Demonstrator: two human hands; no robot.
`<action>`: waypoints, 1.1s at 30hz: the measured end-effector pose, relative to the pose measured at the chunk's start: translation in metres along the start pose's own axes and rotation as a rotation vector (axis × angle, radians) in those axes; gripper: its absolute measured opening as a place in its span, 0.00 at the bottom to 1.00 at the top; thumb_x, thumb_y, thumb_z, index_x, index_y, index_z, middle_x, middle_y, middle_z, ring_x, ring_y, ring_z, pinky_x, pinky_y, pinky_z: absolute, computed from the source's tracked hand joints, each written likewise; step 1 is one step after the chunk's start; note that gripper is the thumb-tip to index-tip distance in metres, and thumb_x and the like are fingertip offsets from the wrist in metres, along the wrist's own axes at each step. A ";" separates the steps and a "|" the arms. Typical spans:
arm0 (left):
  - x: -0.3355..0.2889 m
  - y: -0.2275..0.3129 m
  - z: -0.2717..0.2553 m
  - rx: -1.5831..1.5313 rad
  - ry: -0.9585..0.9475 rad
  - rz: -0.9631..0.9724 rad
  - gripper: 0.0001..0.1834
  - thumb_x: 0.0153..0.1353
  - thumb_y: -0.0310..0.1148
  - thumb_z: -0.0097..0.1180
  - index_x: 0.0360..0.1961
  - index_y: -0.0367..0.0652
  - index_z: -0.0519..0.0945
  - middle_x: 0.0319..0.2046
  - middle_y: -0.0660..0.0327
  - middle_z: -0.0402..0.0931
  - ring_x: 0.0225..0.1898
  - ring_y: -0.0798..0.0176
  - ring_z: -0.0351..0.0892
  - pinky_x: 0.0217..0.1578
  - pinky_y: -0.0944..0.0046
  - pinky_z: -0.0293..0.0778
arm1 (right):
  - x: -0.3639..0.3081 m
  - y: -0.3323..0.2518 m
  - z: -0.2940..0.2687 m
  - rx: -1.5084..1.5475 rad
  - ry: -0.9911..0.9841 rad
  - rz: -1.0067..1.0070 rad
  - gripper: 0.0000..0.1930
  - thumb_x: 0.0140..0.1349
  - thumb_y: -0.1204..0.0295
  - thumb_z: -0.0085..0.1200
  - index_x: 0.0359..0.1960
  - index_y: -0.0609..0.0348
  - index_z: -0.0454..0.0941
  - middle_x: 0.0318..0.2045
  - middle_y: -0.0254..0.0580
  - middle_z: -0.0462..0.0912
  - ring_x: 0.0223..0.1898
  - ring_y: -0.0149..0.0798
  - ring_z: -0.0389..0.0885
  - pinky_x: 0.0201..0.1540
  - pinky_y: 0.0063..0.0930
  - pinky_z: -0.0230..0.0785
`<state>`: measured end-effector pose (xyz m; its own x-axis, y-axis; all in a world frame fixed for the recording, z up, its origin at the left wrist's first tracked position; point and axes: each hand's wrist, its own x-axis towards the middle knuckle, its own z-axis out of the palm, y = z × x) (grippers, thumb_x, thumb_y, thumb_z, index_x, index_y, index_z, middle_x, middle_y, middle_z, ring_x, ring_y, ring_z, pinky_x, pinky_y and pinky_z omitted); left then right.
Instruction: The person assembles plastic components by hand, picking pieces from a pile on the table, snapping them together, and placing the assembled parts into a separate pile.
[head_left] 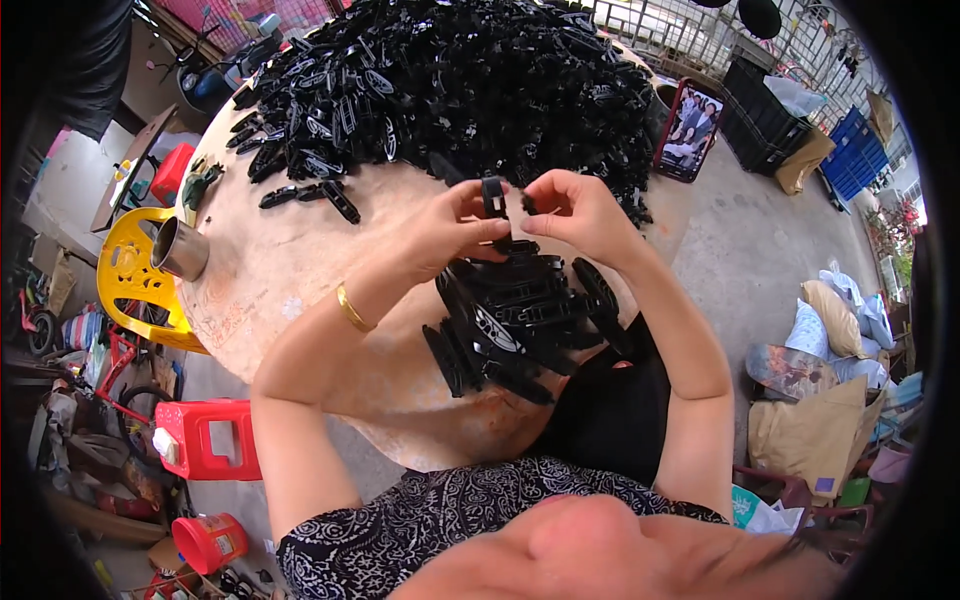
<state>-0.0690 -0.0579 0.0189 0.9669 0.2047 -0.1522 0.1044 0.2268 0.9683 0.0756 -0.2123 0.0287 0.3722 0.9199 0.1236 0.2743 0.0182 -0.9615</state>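
Observation:
My left hand (462, 226) grips a black plastic clip-like part (494, 198), held upright between thumb and fingers. Close beside it, my right hand (580, 215) pinches a small dark piece (528, 204), whose exact kind is too small to make out. Under my hands, near the table's front edge, lies a small pile of long black plastic parts (525, 305). Beyond them a large heap of similar black parts (450, 90) covers the far side of the round table (240, 290).
A phone (690, 130) stands at the heap's right, and a metal cup (181, 249) by the table's left edge. A yellow chair (135, 265), a red stool (205, 440) and a red bucket (210, 542) are on the left. Sacks (810, 430) and crates (760, 115) line the right.

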 end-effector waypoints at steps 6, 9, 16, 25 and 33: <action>-0.003 -0.007 0.002 -0.086 -0.023 0.046 0.22 0.55 0.30 0.63 0.49 0.41 0.70 0.40 0.59 0.75 0.41 0.63 0.78 0.42 0.62 0.80 | -0.007 -0.015 0.004 -0.146 0.086 -0.018 0.09 0.50 0.77 0.65 0.27 0.62 0.74 0.27 0.33 0.79 0.30 0.21 0.76 0.32 0.16 0.69; -0.004 -0.005 0.003 -0.123 -0.025 0.060 0.17 0.57 0.29 0.60 0.47 0.41 0.70 0.41 0.59 0.76 0.40 0.62 0.79 0.42 0.63 0.80 | -0.011 -0.016 0.010 -0.114 0.168 -0.136 0.07 0.51 0.78 0.64 0.27 0.62 0.76 0.25 0.33 0.79 0.30 0.21 0.76 0.30 0.16 0.68; -0.003 -0.012 0.002 -0.157 -0.033 0.131 0.13 0.60 0.28 0.56 0.46 0.41 0.70 0.42 0.58 0.76 0.43 0.60 0.80 0.44 0.63 0.79 | -0.012 -0.008 0.023 -0.485 0.370 -0.611 0.03 0.51 0.79 0.59 0.27 0.62 0.77 0.25 0.42 0.79 0.25 0.39 0.79 0.27 0.25 0.71; -0.002 -0.012 0.004 -0.398 0.032 0.120 0.13 0.64 0.33 0.51 0.46 0.40 0.69 0.39 0.56 0.76 0.39 0.61 0.79 0.47 0.60 0.77 | -0.015 -0.017 0.019 -0.344 0.435 -0.546 0.05 0.49 0.81 0.58 0.28 0.59 0.79 0.26 0.40 0.80 0.27 0.42 0.78 0.30 0.29 0.72; -0.005 -0.001 -0.008 -0.317 -0.172 -0.072 0.15 0.68 0.38 0.42 0.43 0.35 0.74 0.31 0.53 0.78 0.23 0.65 0.78 0.20 0.71 0.74 | -0.012 -0.016 0.009 -0.629 0.195 -0.851 0.09 0.45 0.81 0.59 0.30 0.56 0.80 0.30 0.33 0.81 0.35 0.39 0.76 0.34 0.27 0.73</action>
<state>-0.0758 -0.0518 0.0175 0.9875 0.0199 -0.1563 0.1227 0.5244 0.8426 0.0582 -0.2204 0.0404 -0.0363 0.6209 0.7830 0.8962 0.3669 -0.2494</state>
